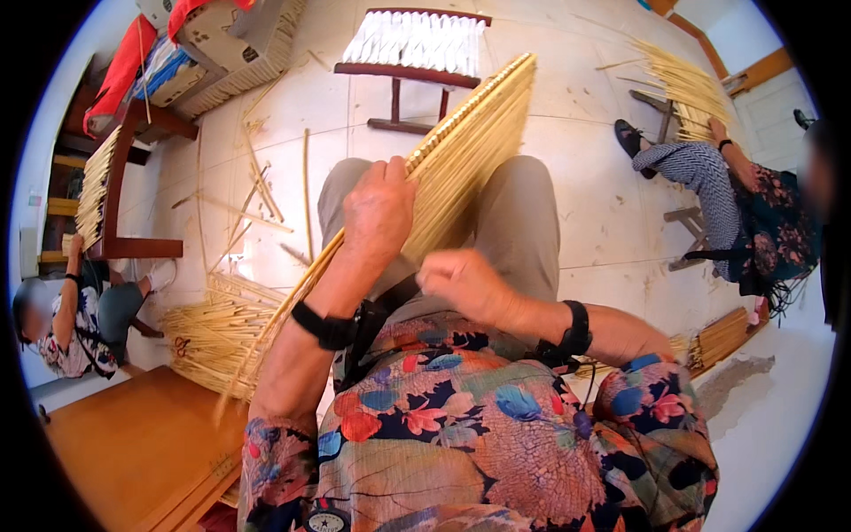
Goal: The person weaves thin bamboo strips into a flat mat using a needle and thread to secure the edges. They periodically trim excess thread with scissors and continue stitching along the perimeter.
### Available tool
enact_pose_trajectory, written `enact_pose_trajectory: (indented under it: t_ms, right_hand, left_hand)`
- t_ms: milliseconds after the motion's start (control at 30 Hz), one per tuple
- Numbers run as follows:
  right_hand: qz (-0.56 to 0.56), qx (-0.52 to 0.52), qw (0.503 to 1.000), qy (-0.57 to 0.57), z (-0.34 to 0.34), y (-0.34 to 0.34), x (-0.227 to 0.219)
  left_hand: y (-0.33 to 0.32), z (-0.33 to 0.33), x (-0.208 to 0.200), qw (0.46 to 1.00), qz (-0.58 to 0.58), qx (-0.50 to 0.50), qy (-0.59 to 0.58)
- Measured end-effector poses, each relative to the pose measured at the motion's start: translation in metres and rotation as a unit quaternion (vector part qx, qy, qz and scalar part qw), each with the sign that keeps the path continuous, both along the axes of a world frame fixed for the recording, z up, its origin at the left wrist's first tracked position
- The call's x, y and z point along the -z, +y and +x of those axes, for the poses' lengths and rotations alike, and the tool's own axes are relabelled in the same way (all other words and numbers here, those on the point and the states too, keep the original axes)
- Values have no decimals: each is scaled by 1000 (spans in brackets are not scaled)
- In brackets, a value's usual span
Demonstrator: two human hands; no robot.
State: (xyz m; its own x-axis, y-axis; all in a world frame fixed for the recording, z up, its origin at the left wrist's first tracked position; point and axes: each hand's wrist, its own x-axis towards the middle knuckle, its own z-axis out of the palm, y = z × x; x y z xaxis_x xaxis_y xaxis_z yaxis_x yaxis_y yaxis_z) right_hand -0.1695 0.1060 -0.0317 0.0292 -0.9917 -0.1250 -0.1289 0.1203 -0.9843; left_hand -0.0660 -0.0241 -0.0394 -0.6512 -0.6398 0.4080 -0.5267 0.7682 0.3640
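A stiff panel of straw-coloured stalks (470,151), bound in a plaited row along its upper edge, stands tilted between my knees. My left hand (381,208) is closed over that bound edge. A long stalk or bundle runs from under my left wrist toward the lower left. Close to the panel's near side, my right hand (470,285) is curled into a fist-like pinch and slightly blurred. What its fingers hold, if anything, is hidden.
A pile of loose stalks (217,328) lies at my left beside a brown wooden board (142,443). Ahead stands a dark wooden stool with a white woven seat (412,43). One person (75,315) sits at left, another (753,204) at right, both handling stalk work. Scattered stalks litter the tiles.
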Motion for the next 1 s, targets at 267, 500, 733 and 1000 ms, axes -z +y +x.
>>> enact_pose_trajectory:
  t_ms: [267,500,733,1000]
  right_hand:
    - [41,142,987,55,-61,-23,-5]
    - [26,122,986,114,-66,-41,14]
    - [33,131,990,31,-63,-49,13]
    - [2,170,982,-86,-52,-47,26]
  left_hand:
    - [7,-9,-2,998,26,59,12]
    - [3,-6,-3,997,66,42,-1]
    - [2,-7,-7,996,69,51,-7]
    - [4,-9,-7,996,52,73,-22]
